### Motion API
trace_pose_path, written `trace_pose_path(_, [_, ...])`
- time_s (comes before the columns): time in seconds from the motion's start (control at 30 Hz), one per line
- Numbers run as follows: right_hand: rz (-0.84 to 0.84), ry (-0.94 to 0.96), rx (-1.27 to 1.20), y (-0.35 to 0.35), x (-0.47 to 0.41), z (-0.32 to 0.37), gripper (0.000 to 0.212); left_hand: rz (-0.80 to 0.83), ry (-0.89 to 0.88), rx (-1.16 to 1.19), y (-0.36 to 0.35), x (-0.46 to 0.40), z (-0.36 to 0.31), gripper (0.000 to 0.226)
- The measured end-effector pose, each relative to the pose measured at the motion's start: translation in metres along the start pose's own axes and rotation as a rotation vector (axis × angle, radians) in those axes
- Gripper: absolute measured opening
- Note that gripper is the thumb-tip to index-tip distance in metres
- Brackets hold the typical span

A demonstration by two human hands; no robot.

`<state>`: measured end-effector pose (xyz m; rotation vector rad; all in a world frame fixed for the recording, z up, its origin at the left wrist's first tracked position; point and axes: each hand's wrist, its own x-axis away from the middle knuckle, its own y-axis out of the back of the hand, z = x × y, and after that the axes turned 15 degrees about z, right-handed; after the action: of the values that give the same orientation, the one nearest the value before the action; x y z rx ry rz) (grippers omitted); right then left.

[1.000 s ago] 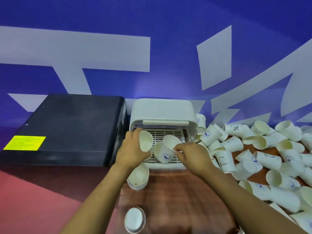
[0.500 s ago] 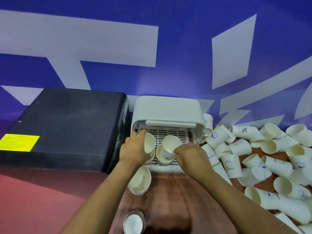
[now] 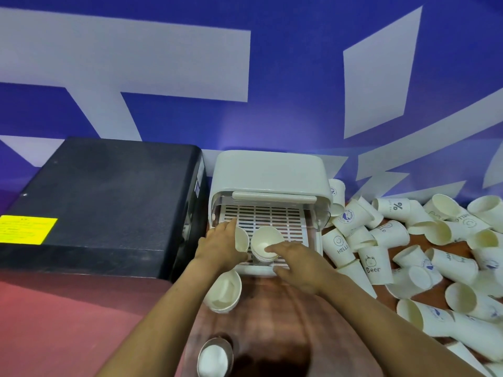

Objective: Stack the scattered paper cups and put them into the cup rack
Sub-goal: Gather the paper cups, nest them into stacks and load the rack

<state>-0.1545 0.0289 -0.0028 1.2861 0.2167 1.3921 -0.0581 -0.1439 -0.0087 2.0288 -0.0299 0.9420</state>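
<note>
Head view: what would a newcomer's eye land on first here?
Probably the heap of paper cups spilled across the table's right side. Next, the white cup rack at center, where the left hand holds one cup and the right hand reaches into a cup stack.

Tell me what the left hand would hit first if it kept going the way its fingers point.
The left hand, holding a paper cup, points up into the cup rack. It would probably meet the slotted grille first, though depth is hard to judge.
</note>
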Motion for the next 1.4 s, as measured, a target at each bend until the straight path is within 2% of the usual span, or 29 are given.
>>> trace_pose_path(0.33, [-0.080,0.008,-0.099,-0.016,0.034,-0.010,0.043,-0.191,-0.229,0.138,-0.015,0.062,0.006,0.060])
trace_pose_path(0.47, [-0.098,-0.017,-0.102,-0.038,0.058,-0.013,0.038,-0.323,-0.300,0.189,-0.038,0.105,0.013,0.045])
trace_pose_path(0.57, [-0.092,-0.009,-0.119,-0.056,0.076,-0.014,0.038,-0.350,-0.275,0.244,-0.058,0.128,0.022,0.026])
trace_pose_path(0.67, [-0.089,-0.022,-0.122,-0.071,0.089,-0.014,0.037,-0.275,-0.198,0.227,-0.081,0.138,0.032,0.019])
trace_pose_path(0.77, [-0.103,-0.034,-0.124,-0.083,0.096,-0.012,0.036,-0.188,-0.142,0.181,-0.102,0.142,0.040,0.023])
trace_pose_path(1.0, [-0.077,-0.049,-0.130,-0.095,0.111,-0.019,0.034,0.054,0.123,0.061,-0.132,0.136,0.043,0.066])
trace_pose_path(1.07, [-0.058,-0.057,-0.113,-0.098,0.119,-0.025,0.033,0.078,0.178,0.024,-0.139,0.130,0.038,0.073])
trace_pose_path(1.23, [0.032,-0.137,-0.041,-0.106,0.150,-0.059,0.034,0.044,0.279,-0.119,-0.156,0.123,0.017,0.069])
trace_pose_path(1.4, [0.097,-0.178,0.026,-0.117,0.184,-0.097,0.029,-0.015,0.299,-0.142,-0.171,0.120,0.000,0.050])
